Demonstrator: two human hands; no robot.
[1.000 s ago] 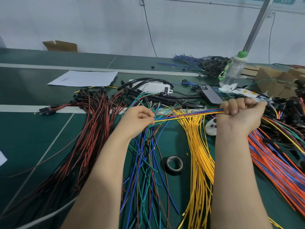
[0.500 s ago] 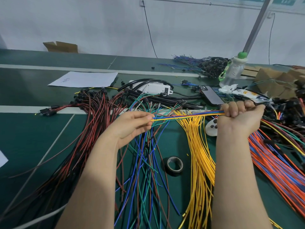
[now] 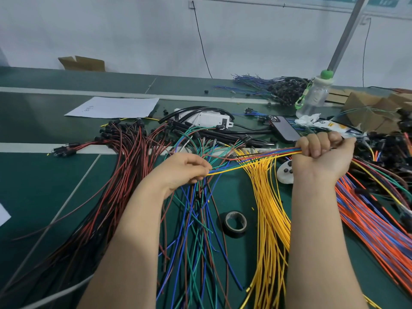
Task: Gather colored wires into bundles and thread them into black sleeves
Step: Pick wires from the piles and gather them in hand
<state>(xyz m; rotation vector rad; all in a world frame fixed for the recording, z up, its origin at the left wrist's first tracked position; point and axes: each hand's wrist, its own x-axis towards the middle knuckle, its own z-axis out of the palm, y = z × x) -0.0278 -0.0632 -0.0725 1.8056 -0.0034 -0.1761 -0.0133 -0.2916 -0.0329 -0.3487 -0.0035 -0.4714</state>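
A thin bundle of colored wires (image 3: 256, 159) (yellow, red, blue, green) stretches between my two hands above the green table. My right hand (image 3: 323, 157) is a closed fist gripping the bundle's right end. My left hand (image 3: 185, 168) pinches the bundle's left end between fingertips and thumb. Below lie loose piles: yellow wires (image 3: 269, 219), mixed blue, green and brown wires (image 3: 196, 230), red and black wires (image 3: 107, 186), and orange and blue wires (image 3: 374, 224). Black sleeves (image 3: 223, 134) lie behind the piles.
A roll of black tape (image 3: 235, 224) sits between the wire piles. A phone (image 3: 283, 128), a white box (image 3: 207, 119), a water bottle (image 3: 316, 94), a paper sheet (image 3: 116, 107) and cardboard pieces (image 3: 367, 105) lie farther back.
My left hand has slid slightly left and down along the bundle, its fingers closing to a pinch on the yellow wire. My right fist has stayed in place.
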